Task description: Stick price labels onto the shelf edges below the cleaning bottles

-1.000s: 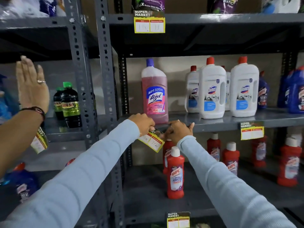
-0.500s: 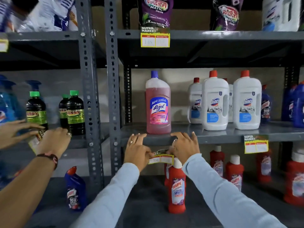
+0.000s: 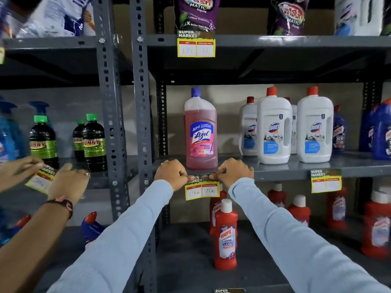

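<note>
Pressing a price label (image 3: 202, 188) onto the shelf edge (image 3: 279, 175), left hand (image 3: 171, 174) and right hand (image 3: 234, 172) both have their fingers curled together, clamped on the label's dark top strip. It's yellow with two white boxes, handwritten "150" and "75", hanging just below the fingertips. Right above the fingers sits the pink Lizol bottle (image 3: 201, 132).

**Label between two hands on the shelf edge**

The yellow paper price label (image 3: 202, 188) sits between the left hand (image 3: 172, 173) and right hand (image 3: 233, 172) (both touching it), directly below the pink Lizol bottle (image 3: 201, 132); white Domex bottles (image 3: 274, 127) stand right of the right hand.
</note>
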The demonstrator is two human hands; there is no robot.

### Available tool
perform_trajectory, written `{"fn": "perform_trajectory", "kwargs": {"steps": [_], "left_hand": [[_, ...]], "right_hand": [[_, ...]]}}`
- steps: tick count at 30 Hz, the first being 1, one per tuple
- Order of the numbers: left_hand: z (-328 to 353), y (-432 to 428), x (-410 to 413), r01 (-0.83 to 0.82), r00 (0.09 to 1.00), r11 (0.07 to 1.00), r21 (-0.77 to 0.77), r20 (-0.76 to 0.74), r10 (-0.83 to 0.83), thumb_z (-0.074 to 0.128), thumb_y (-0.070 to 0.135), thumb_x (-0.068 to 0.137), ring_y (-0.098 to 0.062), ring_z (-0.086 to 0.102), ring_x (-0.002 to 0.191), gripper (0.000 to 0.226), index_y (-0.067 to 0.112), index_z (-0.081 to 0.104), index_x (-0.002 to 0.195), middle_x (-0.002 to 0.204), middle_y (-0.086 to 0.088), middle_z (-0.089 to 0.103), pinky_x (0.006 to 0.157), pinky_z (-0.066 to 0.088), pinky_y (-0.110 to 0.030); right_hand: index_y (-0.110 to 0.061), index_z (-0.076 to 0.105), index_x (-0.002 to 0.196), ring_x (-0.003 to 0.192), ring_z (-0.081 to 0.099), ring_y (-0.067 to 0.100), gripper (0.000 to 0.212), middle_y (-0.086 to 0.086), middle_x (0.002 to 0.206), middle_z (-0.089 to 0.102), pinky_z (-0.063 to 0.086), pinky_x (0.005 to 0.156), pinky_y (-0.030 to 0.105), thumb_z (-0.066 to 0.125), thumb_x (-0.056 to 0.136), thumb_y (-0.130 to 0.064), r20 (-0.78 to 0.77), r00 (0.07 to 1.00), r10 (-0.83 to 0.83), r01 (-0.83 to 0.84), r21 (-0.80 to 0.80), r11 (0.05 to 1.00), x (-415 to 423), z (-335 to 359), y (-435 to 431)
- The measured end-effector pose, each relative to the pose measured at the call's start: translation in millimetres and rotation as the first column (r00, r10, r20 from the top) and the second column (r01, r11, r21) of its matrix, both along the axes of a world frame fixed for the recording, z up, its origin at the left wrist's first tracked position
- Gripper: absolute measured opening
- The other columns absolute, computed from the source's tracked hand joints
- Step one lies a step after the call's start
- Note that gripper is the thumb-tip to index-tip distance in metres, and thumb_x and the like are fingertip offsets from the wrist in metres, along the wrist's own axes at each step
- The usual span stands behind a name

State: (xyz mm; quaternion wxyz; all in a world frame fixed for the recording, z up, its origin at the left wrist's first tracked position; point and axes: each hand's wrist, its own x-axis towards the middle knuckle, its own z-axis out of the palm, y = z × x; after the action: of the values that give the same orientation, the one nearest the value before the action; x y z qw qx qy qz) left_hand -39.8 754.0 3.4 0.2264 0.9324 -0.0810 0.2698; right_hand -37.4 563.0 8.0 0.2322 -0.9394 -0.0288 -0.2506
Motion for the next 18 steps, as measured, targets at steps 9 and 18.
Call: {"fn": "perform_trajectory", "kwargs": {"steps": [9, 18], "left_hand": [[2, -1, -1, -0.015, 0.998, 1.000, -0.013, 0.056, 0.016, 0.077, 0.036, 0.069, -0.026, 0.058, 0.055, 0.064, 0.014, 0.025, 0.039, 0.057, -0.008, 0.062, 0.071, 0.056, -0.044], [14, 10, 7, 0.011, 0.999, 1.000, -0.019, -0.037, -0.011, 0.082, 0.032, 0.066, -0.017, 0.070, 0.081, 0.033, 0.011, 0.065, 0.048, 0.084, -0.001, 0.077, 0.071, 0.050, -0.028]], "right_hand": [[-0.025, 0.066, 0.064, 0.084, 0.066, 0.021, 0.035, -0.008, 0.073, 0.068, 0.044, 0.090, 0.042, 0.083, 0.056, -0.055, 0.039, 0.997, -0.074, 0.068, 0.142, 0.988, 2, 2, 0], [-0.028, 0.068, 0.053, 0.077, 0.066, 0.018, 0.022, -0.003, 0.081, 0.077, 0.050, 0.071, 0.028, 0.087, 0.063, -0.026, -0.077, 0.997, 0.024, -0.003, 0.252, 0.968, 2, 15, -4]]}}
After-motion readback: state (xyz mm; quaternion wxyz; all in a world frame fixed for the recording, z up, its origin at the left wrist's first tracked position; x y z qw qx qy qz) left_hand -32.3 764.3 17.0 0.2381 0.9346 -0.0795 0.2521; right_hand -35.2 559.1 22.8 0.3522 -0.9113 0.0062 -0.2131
